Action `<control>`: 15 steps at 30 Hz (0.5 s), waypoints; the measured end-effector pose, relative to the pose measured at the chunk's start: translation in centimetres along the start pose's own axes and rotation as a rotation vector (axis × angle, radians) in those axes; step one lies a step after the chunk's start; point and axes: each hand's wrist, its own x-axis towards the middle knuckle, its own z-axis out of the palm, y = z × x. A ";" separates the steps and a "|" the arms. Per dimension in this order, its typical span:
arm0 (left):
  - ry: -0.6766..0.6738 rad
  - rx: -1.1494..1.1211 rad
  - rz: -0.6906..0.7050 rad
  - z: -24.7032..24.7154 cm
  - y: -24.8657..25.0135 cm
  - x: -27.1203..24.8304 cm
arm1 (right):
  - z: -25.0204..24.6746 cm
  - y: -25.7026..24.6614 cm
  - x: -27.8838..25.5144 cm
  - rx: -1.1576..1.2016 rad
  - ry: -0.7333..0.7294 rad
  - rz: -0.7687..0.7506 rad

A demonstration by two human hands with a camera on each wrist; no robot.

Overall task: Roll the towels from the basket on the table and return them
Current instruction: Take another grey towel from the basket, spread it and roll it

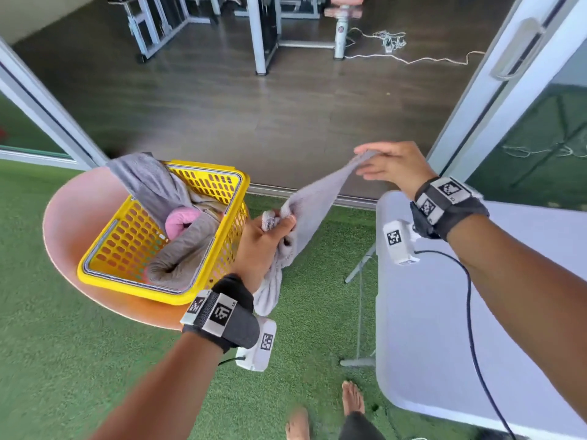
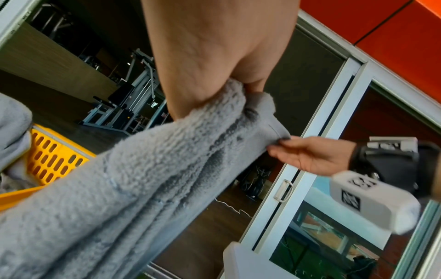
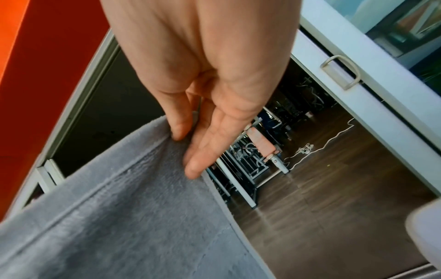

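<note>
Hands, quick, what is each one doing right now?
Left hand: fist gripping a bunched part of the grey towel.
Right hand: pinching the towel's far corner, other fingers straight.

Basket (image 1: 95, 265) mouth seemingly towel-crowded (image 1: 178, 252)

One yellow basket (image 1: 219, 182), two hands, about four towels, one white table (image 1: 524, 312).

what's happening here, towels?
A person holds a grey towel stretched in the air between both hands: the left hand grips a bunched part, the right hand pinches a far edge. Nothing lies on the white table yet. More towels sit in the yellow basket on a round pink stool.
</note>
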 end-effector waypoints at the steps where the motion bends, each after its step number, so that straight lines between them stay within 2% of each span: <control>1: 0.033 0.035 0.020 0.4 -0.5 -0.3 | -0.1 -0.4 0.7 0.023 0.007 -0.012; 4: 0.166 0.363 0.054 0.6 -3.3 -1.0 | -1.2 -0.1 3.1 -0.036 0.031 -0.009; 7: 0.327 0.688 -0.066 -0.1 -6.4 -2.8 | -3.9 2.8 5.9 -0.235 0.059 0.031; 11: 0.444 0.723 -0.275 0.9 -10.4 -6.6 | -8.7 7.8 9.0 -0.561 0.078 0.062; 13: 0.454 0.681 -0.331 3.8 -12.0 -8.3 | -10.4 10.4 9.7 -0.773 -0.018 0.021; 15: 0.409 0.628 -0.405 8.7 -13.4 -9.5 | -12.0 13.3 9.6 -0.950 -0.145 -0.021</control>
